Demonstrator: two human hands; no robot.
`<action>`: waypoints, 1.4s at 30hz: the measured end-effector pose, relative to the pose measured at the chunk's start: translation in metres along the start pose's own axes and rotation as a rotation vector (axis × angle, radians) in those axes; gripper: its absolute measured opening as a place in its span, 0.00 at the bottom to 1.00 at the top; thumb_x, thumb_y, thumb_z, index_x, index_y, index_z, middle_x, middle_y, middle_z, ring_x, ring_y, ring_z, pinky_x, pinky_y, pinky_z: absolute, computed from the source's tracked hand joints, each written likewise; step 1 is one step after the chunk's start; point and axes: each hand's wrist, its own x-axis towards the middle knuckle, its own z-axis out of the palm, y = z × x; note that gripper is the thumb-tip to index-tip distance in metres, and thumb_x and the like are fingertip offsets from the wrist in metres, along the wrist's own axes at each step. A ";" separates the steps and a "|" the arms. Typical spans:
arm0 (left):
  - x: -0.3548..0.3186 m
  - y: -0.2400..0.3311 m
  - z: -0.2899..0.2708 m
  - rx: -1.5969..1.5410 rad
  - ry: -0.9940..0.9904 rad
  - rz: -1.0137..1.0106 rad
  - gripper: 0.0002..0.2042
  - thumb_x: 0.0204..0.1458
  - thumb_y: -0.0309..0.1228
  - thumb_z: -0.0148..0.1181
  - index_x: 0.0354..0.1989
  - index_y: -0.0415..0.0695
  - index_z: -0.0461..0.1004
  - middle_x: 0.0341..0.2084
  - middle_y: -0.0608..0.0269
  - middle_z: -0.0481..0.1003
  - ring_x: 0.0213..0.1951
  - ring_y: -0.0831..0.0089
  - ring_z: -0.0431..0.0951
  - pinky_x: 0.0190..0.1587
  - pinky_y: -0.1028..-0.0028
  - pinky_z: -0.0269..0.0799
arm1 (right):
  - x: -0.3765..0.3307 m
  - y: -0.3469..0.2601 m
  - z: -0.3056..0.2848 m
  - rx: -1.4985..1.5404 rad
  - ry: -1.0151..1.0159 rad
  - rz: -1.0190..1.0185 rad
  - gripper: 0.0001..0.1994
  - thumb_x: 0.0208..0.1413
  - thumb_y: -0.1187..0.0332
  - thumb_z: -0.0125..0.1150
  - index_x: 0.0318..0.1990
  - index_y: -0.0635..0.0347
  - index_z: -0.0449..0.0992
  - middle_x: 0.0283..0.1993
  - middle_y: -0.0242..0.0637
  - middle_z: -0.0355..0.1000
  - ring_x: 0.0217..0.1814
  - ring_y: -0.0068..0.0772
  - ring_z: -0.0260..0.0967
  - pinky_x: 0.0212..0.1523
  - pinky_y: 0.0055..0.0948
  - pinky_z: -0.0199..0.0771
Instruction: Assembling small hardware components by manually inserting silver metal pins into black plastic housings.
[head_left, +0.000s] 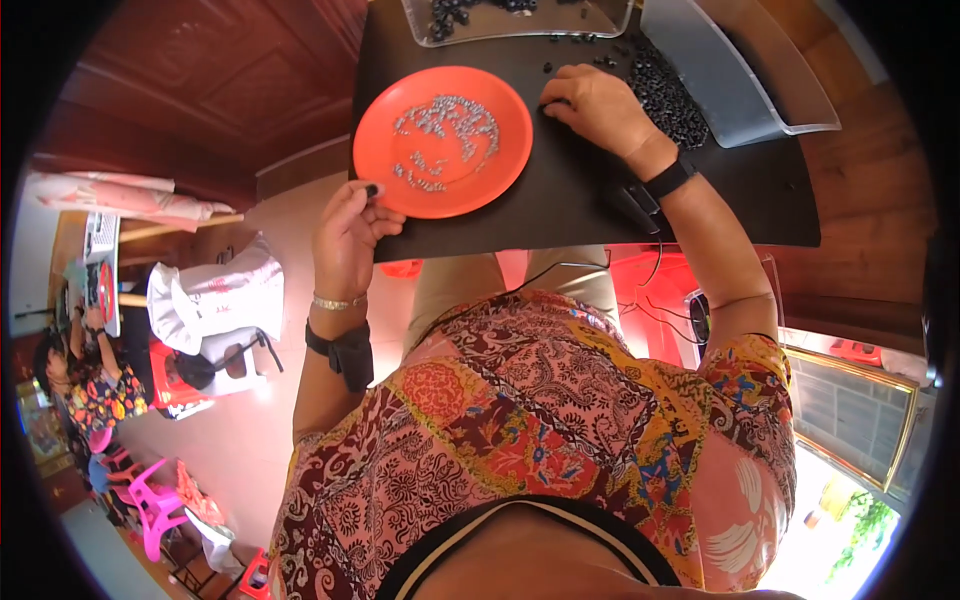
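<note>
Left hand [350, 225] pinched on small black piece [372, 189], by near-left rim of round orange plate [512, 150] with small silvery bits [470, 118], on dark tabletop [560, 205]. Right hand [600, 108] curled near loose black pieces [668, 98]; can't tell grip.

At the left fingers [384, 224] I see a red plate [372, 130], smooth plastic by its look, softly shiny; the small pieces [478, 122] on it glint like metal. Beneath the right fingers [562, 92] the dark tabletop [570, 210] looks smooth, with a dull sheen. To the right of those same fingers, the little black parts [665, 95] look like plastic, and past them the bin [715, 80] is translucent, smooth plastic.
</note>
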 end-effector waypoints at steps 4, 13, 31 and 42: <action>0.006 -0.006 -0.001 -0.028 -0.082 -0.023 0.10 0.58 0.31 0.47 0.39 0.37 0.68 0.34 0.58 0.72 0.34 0.65 0.77 0.37 0.71 0.74 | 0.002 0.006 0.007 -0.059 -0.011 -0.005 0.05 0.48 0.70 0.59 0.33 0.58 0.76 0.34 0.37 0.70 0.42 0.43 0.69 0.43 0.37 0.71; 0.007 -0.022 0.005 -0.101 -0.133 -0.059 0.10 0.58 0.32 0.47 0.39 0.38 0.68 0.35 0.57 0.73 0.36 0.65 0.77 0.40 0.71 0.73 | 0.019 -0.010 -0.024 0.201 0.021 0.096 0.09 0.50 0.70 0.60 0.38 0.61 0.76 0.34 0.39 0.74 0.36 0.37 0.73 0.37 0.32 0.72; 0.004 -0.014 0.014 -0.147 -0.146 -0.037 0.11 0.59 0.32 0.46 0.40 0.38 0.69 0.33 0.58 0.73 0.34 0.68 0.76 0.37 0.73 0.72 | 0.111 -0.090 0.053 0.177 -0.349 -0.180 0.07 0.45 0.71 0.58 0.32 0.61 0.76 0.27 0.47 0.73 0.31 0.47 0.71 0.32 0.41 0.69; 0.016 -0.007 0.051 -0.336 -0.340 -0.037 0.13 0.59 0.35 0.43 0.41 0.39 0.69 0.34 0.61 0.71 0.35 0.69 0.72 0.38 0.72 0.64 | 0.066 -0.094 -0.017 0.971 -0.068 0.155 0.10 0.47 0.75 0.59 0.39 0.66 0.76 0.32 0.46 0.74 0.36 0.51 0.72 0.41 0.40 0.72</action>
